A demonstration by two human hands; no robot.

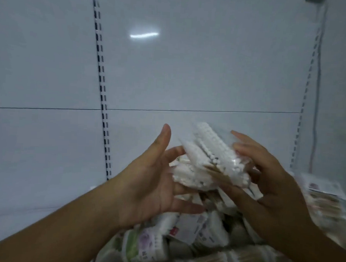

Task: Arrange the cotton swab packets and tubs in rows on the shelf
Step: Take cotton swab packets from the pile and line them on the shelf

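Note:
A bundle of clear cotton swab packets point(211, 155), white tips showing, is held at chest height between my two hands. My left hand point(149, 181) is palm up, thumb raised, its straight fingers reaching under the bundle. My right hand point(273, 182) grips the bundle's right side, fingers over the top and thumb underneath. Below lies a loose pile of more swab packets point(192, 238) with printed labels, on the white shelf point(33, 209). The image is blurred, so I cannot tell packets from tubs in the pile.
The white back panel point(191, 71) rises behind the shelf, with slotted uprights at the left point(105, 111) and right point(303, 109). More packets point(325, 191) lie at the right edge. The shelf's left part shows bare white surface.

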